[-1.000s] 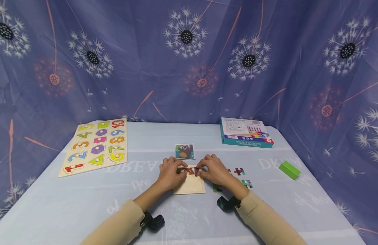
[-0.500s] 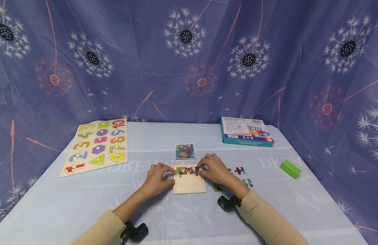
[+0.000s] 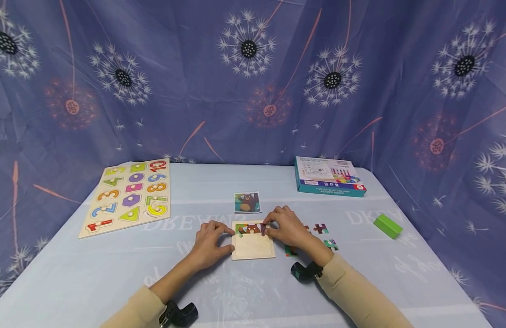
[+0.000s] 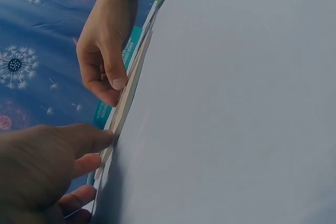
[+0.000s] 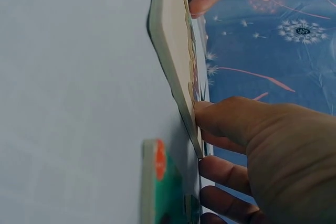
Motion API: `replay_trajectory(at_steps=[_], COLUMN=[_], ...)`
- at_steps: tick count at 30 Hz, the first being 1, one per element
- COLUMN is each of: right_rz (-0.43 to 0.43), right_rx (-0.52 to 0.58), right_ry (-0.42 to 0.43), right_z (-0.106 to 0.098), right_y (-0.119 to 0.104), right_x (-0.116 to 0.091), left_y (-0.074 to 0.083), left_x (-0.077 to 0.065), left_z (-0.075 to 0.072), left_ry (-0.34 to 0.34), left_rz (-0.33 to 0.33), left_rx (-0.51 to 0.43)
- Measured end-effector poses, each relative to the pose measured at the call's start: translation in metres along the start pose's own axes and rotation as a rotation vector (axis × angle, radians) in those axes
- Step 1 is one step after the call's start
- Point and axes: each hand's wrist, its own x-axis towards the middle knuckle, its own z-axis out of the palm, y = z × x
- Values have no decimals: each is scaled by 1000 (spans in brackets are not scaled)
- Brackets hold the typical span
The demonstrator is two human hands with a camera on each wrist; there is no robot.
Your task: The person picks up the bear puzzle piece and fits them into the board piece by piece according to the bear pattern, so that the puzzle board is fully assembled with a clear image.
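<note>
A shallow wooden puzzle tray [image 3: 253, 248] lies in the middle of the table, a row of jigsaw pieces along its far side. In that row are a green piece [image 3: 239, 228], a piece with a brown bear's head [image 3: 253, 229] and a dark purple piece [image 3: 263, 229]. My right hand [image 3: 288, 228] pinches the purple piece between thumb and index finger at the tray's far right corner. My left hand [image 3: 209, 246] touches the tray's left edge with extended index finger and thumb; in the left wrist view its other fingers [image 4: 79, 198] are relaxed.
Several loose jigsaw pieces [image 3: 320, 228] lie right of the tray, partly behind my right forearm. Beyond the tray is a bear picture card [image 3: 247, 202]. A number-and-shape board [image 3: 125, 196] lies left; a flat box [image 3: 330, 177] and a green block [image 3: 388, 227] lie right.
My left hand has drawn back from the pieces to the tray's left edge, uncovering the green piece and bear's head. My right hand stays on the purple piece.
</note>
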Motion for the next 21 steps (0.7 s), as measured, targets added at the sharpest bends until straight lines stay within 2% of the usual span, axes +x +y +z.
replay_trajectory(at_steps=[9, 16, 21], right_rz=[-22, 7, 27], right_rx=[8, 27, 56], right_ry=[10, 4, 17], right_z=[-1, -4, -15], right_y=[2, 1, -1], right_x=[-2, -3, -6], left_y=[-1, -1, -2], left_x=[0, -1, -2], left_z=[4, 5, 4], left_ry=[12, 22, 27], left_rz=[2, 2, 2], left_rx=[11, 20, 25])
